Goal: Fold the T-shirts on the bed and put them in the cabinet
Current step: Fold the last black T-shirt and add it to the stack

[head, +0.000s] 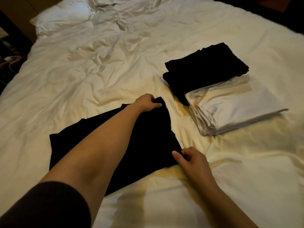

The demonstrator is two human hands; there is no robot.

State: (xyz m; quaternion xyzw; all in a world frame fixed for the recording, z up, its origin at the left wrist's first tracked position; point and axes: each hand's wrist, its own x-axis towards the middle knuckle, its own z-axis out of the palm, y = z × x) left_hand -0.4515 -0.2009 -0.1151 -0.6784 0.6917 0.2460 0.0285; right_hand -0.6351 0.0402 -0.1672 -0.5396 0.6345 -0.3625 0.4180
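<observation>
Head view, the only one: a black T-shirt (115,142) lies partly folded on the white bed (82,71), at about seven o'clock from the middle of the frame; the left hand (146,103) reaches across it and grips its far right corner, fingers curled over the cloth with the thumb lying on top; the right hand (191,160) pinches the near right corner between thumb and curled fingers, at about five o'clock from the left hand. Both hands thus hold the same right-hand edge of the shirt, one at each end.

At two o'clock from the shirt, well apart from it, sits a folded black pile (205,69); just beside that, at its five o'clock and overlapping its near edge, lies a folded white pile (233,111); a pillow (62,20) rests at the bed's eleven o'clock corner. No cabinet shows.

The step in hand looks to be a fold of this black shirt, with other garments already folded. The next move likely calls for lifting the gripped edge evenly and carrying it over toward nine o'clock, keeping both corners level so the cloth lands square; the dark fabric hides its own creases, so how many folds it already has cannot be told. Stacking and the cabinet remain.
</observation>
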